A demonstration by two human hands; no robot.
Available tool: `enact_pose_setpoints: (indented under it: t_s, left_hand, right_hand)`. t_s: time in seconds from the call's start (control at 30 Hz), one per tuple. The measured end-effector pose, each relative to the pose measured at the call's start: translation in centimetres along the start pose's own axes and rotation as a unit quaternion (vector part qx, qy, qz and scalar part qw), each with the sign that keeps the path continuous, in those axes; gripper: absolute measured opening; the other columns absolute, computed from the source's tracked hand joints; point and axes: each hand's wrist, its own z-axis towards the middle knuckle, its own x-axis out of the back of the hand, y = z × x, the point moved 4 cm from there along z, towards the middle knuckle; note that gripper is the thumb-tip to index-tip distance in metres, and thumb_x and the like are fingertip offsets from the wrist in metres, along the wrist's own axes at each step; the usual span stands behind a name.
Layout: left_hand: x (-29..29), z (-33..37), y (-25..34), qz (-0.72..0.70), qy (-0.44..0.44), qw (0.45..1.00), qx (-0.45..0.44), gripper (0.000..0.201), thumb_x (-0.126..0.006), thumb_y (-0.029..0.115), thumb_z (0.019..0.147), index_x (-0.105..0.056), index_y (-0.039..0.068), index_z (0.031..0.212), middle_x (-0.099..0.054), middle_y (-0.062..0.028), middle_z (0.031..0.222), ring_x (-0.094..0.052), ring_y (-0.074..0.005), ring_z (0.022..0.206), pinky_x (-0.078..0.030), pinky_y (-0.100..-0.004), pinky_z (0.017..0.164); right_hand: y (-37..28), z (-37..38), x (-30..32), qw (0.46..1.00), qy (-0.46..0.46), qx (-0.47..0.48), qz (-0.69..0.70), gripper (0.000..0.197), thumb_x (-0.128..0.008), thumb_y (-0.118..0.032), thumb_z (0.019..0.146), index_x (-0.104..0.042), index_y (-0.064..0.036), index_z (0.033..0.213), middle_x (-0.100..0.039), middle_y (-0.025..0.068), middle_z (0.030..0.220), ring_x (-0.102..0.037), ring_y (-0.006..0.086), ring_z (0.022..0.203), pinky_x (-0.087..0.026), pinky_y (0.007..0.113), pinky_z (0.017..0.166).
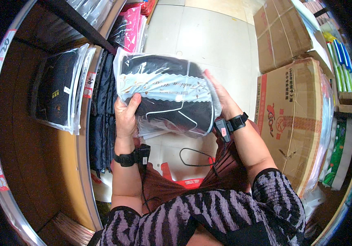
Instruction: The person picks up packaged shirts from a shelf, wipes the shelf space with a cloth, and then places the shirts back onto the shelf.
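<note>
Between my two hands is a stack of bagged black garments in clear plastic, with a pale blue decorated band across the top bag. My left hand grips its near left side, thumb on top and fingers underneath. At the right end my right hand is wrapped round the edge, with most of its fingers hidden behind the bags. The stack is held up in front of me, above my lap. Each wrist wears a black strap with a small box.
On the left shelf lie other bagged black garments. Folded dark quilted items hang beside the shelf, with pink packages beyond. Large cardboard boxes stand stacked at the right. A red stool shows beneath me, near a black cable.
</note>
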Motion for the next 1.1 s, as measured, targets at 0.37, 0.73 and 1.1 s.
enact_pose_setpoints:
  t_s: [0.37,0.73,1.1]
  left_hand:
    - [2.8,1.4,-3.9,0.273,0.068,0.959,0.029,0.053,-0.062,0.016,0.077,-0.036,0.0,0.12,-0.048,-0.012,0.108,-0.046,-0.0193,0.099,-0.036,-0.029,0.086]
    - [-2.7,-0.9,-5.3,-0.166,-0.053,0.972,0.156,0.06,-0.039,0.044,0.086,-0.03,0.001,0.126,-0.04,-0.0109,0.124,-0.038,-0.0224,0.115,-0.032,-0.0377,0.095]
    - [-1.3,-3.1,-5.9,-0.281,-0.11,0.913,0.274,0.044,-0.038,0.015,0.081,-0.037,-0.003,0.121,-0.049,-0.0108,0.114,-0.049,-0.0193,0.103,-0.037,-0.0326,0.09]
  right_hand:
    - [-2.3,-0.6,-3.0,0.966,0.017,0.209,-0.15,0.041,-0.061,-0.018,0.078,-0.047,-0.0024,0.113,-0.054,0.0083,0.102,-0.053,0.0166,0.091,-0.045,0.03,0.079]
    - [4.3,-1.3,-7.9,0.844,-0.038,0.321,-0.429,0.033,-0.06,-0.013,0.077,-0.052,0.0001,0.106,-0.056,0.0061,0.1,-0.051,0.0159,0.093,-0.038,0.029,0.085]
    - [2.4,0.7,-8.9,0.562,0.097,0.412,-0.711,0.039,-0.047,-0.033,0.081,-0.051,0.0036,0.095,-0.051,0.0251,0.094,-0.047,0.0399,0.089,-0.035,0.042,0.081]
